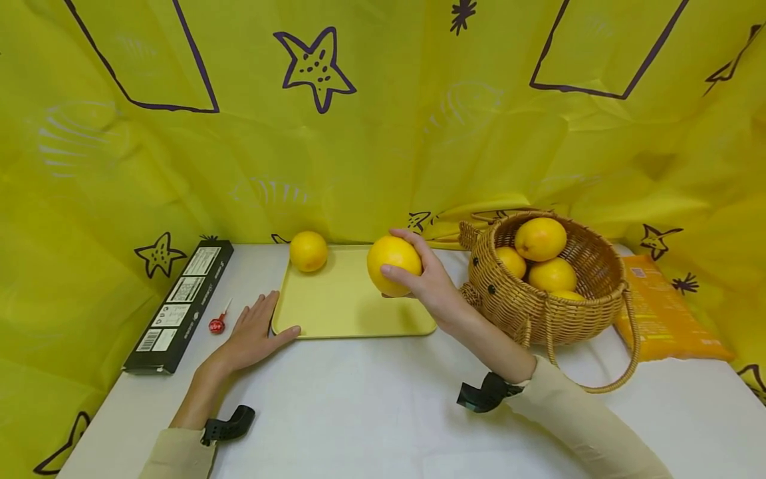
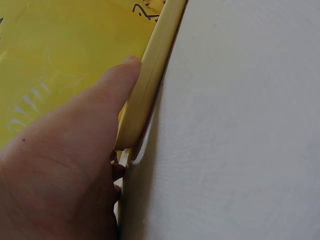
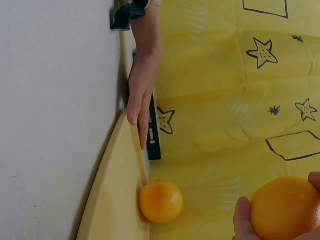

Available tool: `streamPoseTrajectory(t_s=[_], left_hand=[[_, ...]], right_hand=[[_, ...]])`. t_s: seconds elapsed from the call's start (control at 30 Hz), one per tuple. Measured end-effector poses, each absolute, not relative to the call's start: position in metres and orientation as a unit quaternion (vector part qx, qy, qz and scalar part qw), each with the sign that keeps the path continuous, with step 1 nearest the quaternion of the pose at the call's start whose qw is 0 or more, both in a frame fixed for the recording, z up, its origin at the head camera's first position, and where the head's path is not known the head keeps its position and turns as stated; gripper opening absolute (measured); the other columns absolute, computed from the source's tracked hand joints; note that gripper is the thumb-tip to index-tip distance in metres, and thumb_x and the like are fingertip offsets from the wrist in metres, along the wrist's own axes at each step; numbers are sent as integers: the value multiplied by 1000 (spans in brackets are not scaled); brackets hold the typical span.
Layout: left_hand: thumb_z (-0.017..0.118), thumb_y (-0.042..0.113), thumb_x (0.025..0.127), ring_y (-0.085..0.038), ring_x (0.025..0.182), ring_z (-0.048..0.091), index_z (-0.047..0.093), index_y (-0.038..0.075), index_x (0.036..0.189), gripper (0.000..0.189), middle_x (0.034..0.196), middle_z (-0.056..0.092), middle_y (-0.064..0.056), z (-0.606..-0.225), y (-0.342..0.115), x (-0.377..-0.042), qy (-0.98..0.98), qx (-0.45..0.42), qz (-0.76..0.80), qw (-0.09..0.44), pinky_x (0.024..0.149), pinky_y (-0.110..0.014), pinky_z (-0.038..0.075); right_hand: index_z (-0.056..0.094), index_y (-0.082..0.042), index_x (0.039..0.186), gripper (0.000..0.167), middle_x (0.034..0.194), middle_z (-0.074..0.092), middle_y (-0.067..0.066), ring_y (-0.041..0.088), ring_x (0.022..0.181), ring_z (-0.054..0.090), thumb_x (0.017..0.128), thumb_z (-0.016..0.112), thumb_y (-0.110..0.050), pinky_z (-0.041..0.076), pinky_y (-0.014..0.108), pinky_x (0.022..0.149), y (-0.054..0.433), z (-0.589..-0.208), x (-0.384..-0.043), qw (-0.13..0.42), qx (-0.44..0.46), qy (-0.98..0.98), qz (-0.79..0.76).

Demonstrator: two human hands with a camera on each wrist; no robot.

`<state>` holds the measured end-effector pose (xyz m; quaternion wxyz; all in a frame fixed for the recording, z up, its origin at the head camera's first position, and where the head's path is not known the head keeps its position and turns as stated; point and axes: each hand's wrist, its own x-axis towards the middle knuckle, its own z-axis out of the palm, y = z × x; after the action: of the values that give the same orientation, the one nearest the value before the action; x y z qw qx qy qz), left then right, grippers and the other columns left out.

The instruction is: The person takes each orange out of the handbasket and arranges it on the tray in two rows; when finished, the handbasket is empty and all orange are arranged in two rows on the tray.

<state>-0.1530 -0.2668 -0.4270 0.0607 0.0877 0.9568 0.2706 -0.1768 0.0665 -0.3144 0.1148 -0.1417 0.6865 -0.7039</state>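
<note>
Yellow fruit (image 1: 389,266) fills the curled grip of the right hand (image 1: 435,283) above the tray (image 1: 335,309); the left hand (image 1: 253,338), fingers extended, holding nothing, touches its near-left corner. Apparently partway: 1 orange (image 1: 308,251) sits far-left on it; 4 visible fruits (image 1: 541,239) remain in the basket (image 1: 520,313) to its right.

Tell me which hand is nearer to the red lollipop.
Left. The left hand is just to the right of the lollipop, by the left edge of the tray. The right hand is farther right, above the tray, holding a yellow fruit.
</note>
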Motion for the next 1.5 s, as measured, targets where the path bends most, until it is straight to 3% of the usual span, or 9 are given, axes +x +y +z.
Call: streamPoseTrajectory(t_s=[0.63,0.8,1.13,1.5], left_hand=[[56,58,89,-45,149,4,7,0,155,101,161,9,-26,-429,-270,-153,957,81,270,68,119,-62,-1],[56,59,89,-45,150,3,7,0,155,101,162,9,-25,-427,-271,-154,957,79,270,70,119,-61,-1],[55,59,90,-46,149,4,7,-1,155,101,161,9,-26,-429,-269,-154,956,84,272,71,119,-62,-1],[55,60,89,-45,150,3,6,0,155,101,162,8,-25,-428,-270,-155,956,83,271,74,119,-62,-2]], right_hand=[[39,-26,145,61,143,39,9,31,115,55,90,66,-16,59,41,83,41,-315,-206,98,-121,669,-726],[41,-28,144,63,142,42,6,28,115,53,88,69,-21,54,36,85,28,-312,-216,72,-118,703,-698],[43,-24,144,63,140,47,8,28,115,54,87,70,-21,52,43,92,9,-314,-245,25,-147,732,-664],[42,-24,144,64,140,47,9,29,116,54,88,71,-23,53,43,93,-10,-330,-268,37,-150,763,-627]])
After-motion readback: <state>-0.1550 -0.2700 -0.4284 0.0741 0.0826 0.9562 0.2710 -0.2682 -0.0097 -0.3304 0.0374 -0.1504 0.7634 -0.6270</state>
